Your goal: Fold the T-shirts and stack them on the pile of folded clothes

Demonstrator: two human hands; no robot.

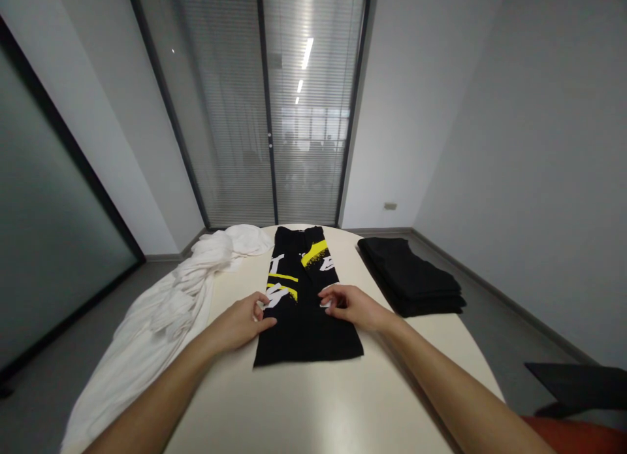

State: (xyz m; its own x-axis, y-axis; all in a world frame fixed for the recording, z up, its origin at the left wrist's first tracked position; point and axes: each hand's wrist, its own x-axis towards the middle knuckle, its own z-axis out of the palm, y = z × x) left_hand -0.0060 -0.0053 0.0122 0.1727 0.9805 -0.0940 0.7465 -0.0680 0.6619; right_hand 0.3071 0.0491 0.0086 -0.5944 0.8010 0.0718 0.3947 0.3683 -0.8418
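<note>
A black T-shirt (309, 340) with white and yellow print lies folded into a long strip on the table, its near edge toward me. My left hand (242, 320) is at the strip's left side, fingers bent and thumb apart, the thumb tip over the cloth. Over the right side hovers or rests my right hand (353, 305), its fingers curled loosely with a gap to the thumb. Neither hand visibly grips the cloth. Whether the fingertips touch it I cannot tell.
A stack of folded black garments (409, 274) sits on the right of the pale round-edged table (313, 402). Crumpled white cloth (181, 297) covers the left edge and hangs over it. At the lower right stands a chair (582, 385). Glass panels with blinds (313, 166) rise beyond.
</note>
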